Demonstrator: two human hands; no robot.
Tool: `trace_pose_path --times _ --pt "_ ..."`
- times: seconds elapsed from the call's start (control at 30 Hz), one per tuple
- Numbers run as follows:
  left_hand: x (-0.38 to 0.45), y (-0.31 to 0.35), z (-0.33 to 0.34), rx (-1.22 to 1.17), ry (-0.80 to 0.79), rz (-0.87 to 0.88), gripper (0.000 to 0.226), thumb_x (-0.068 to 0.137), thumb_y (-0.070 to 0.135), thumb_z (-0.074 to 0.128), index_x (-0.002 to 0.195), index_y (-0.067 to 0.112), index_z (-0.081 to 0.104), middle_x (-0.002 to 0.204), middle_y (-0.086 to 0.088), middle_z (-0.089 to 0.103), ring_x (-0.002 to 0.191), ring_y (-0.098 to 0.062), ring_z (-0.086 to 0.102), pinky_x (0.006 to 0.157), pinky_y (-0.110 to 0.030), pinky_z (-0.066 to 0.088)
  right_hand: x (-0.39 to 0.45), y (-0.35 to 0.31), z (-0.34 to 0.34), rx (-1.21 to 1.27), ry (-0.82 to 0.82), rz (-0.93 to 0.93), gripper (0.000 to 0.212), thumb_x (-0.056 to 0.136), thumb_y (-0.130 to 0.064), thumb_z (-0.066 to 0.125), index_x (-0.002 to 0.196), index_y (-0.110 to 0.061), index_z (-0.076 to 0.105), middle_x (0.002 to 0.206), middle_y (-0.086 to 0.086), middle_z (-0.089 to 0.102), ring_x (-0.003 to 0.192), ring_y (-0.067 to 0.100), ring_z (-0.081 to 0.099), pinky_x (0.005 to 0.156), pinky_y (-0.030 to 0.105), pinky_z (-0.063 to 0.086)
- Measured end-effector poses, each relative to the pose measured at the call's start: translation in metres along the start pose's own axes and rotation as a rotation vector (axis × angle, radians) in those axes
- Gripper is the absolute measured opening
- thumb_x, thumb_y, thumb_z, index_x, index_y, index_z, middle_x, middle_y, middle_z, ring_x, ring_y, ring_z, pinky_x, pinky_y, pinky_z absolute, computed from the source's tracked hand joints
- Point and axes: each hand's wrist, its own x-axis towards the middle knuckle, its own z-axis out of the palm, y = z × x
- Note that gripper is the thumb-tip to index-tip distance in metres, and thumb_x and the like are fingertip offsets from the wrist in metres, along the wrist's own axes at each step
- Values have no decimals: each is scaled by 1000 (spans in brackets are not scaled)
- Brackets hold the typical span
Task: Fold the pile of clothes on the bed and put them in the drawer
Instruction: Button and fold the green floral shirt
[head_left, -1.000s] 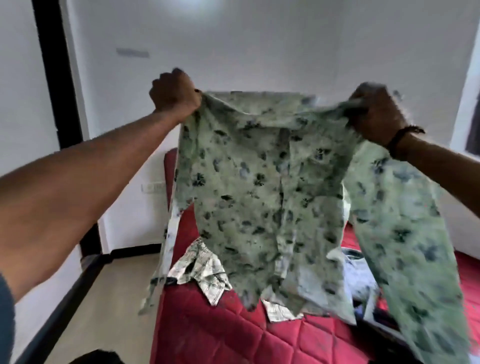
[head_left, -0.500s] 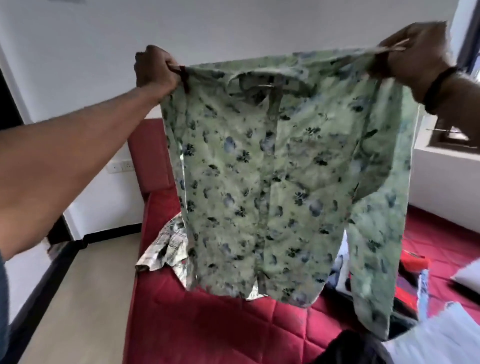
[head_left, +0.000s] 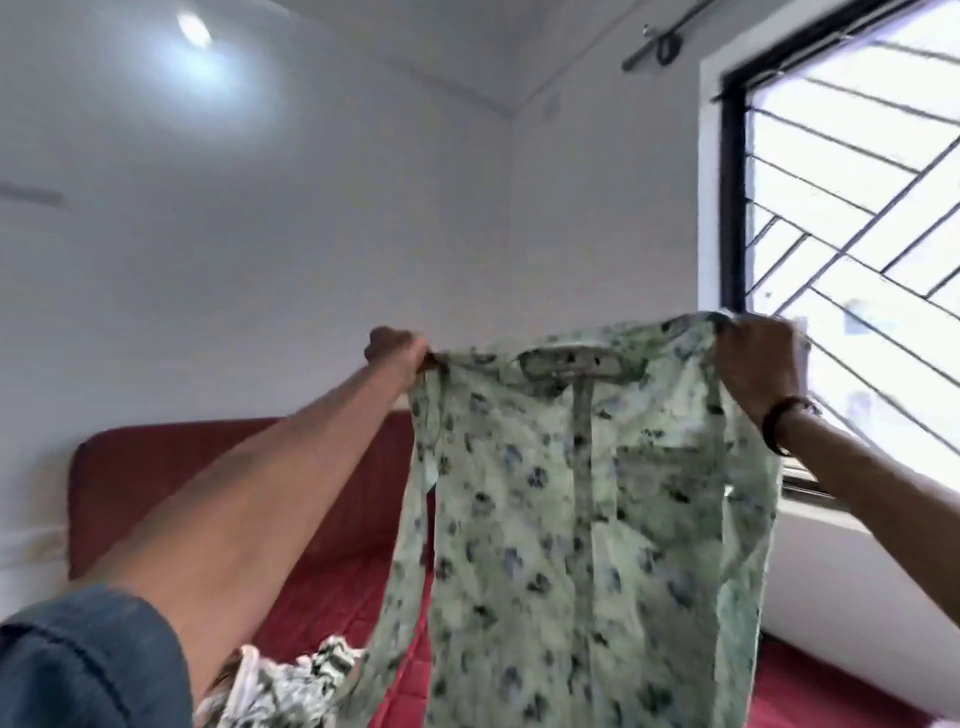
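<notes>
Left hand (head_left: 397, 348) and right hand (head_left: 756, 358) each grip a shoulder of the shirt (head_left: 582, 545), fingers closed on cloth. Shirt hangs straight down from both grips, long axis vertical, above the bed (head_left: 322, 613).

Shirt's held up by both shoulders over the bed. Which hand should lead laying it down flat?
Probably the left hand. It grips the floral shirt by the shoulder over the red bed, while the right hand holds the other shoulder by the window. Both must lower together.
</notes>
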Motion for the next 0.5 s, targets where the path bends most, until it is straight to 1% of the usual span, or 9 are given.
trace_pose_path --times 0.07,0.1,0.17,0.2,0.27,0.3,0.37,0.43,0.5 --pt "15 28 9 -78 9 56 40 82 18 76 119 5 66 125 -14 69 110 -27 69 77 -36 63 -1 -21 -42 -1 80 -186 44 103 -35 52 71 -5 60 70 15 65 73 37 65 60 39 43" --pt "20 33 7 -127 2 48 38 81 17 77 116 5 68 121 -14 71 101 -26 70 61 -31 62 -9 -26 -58 -31 81 -294 43 100 -38 54 68 -10 57 60 3 62 62 22 63 53 32 38" --pt "30 17 -1 -146 -12 36 30 78 13 79 106 5 72 110 -12 74 80 -22 71 39 -22 51 -54 -36 -80 -87 -36 -441 29 94 -42 54 72 -24 59 62 -22 62 55 -1 59 45 18 34" --pt "32 -2 -7 -133 -14 28 27 77 12 80 102 4 75 106 -12 76 75 -20 72 40 -22 51 -85 -36 -81 -121 -132 -482 24 93 -44 53 76 -29 59 68 -31 61 58 -7 58 42 13 33" --pt "33 -41 -20 -85 -44 31 23 78 13 79 100 5 79 106 -14 78 78 -18 74 52 -24 53 -145 -39 -79 -198 -278 -584 22 91 -50 51 80 -32 55 61 -15 60 47 2 54 36 12 33" --pt "31 -79 -32 -33 -43 37 23 80 13 78 102 5 80 109 -14 77 84 -17 75 59 -26 53 -184 -43 -68 -163 -366 -623 24 91 -53 52 81 -32 54 50 -4 52 38 8 47 35 17 37" --pt "18 -149 -61 81 -114 96 24 87 8 71 110 6 79 113 -14 76 80 -9 72 71 -23 55 -259 -53 -51 -151 -528 -680 31 91 -59 50 84 -29 58 47 -5 49 36 16 48 35 27 44" --pt "4 -216 -93 208 -228 129 27 91 3 67 116 6 76 114 -17 75 80 -8 68 73 -22 54 -329 -73 -37 -280 -848 -682 36 85 -66 46 88 -35 62 55 -6 57 47 20 62 42 29 49" --pt "-10 -279 -129 356 -272 108 26 92 9 69 117 9 77 115 -15 75 96 -18 69 85 -32 56 -385 -95 -23 -347 -1153 -715 32 73 -68 60 88 -40 63 58 -5 55 56 17 67 47 31 51"
